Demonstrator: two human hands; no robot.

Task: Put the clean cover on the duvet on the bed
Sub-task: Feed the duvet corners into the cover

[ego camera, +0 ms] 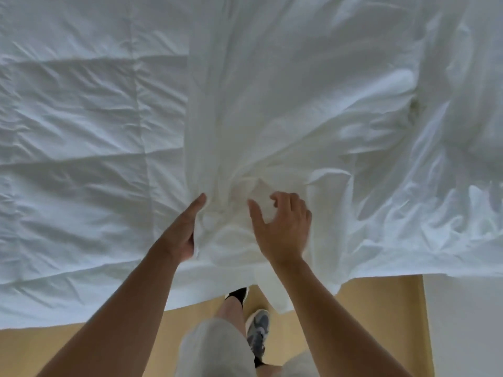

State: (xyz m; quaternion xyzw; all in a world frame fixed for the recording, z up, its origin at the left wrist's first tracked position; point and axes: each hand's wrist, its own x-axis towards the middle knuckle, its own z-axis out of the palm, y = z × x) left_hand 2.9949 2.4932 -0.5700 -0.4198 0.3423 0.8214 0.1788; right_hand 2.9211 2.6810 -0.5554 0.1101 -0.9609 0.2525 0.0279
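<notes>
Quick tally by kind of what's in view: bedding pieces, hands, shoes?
Bedding pieces: 2 (quilted duvet, cover)
Hands: 2 (left hand, right hand)
Shoes: 2 (dark shoe, grey sneaker)
Total: 6

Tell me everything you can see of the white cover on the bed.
The cover is thin, white, wrinkled cloth, lying over the quilted duvet. It spreads across the duvet's middle and right, gathers into a bunch at the near edge, and a bit hangs toward the floor. The left hand grips the bunch's left side; the right hand, fingers loosely bent, is over it, contact unclear.
</notes>
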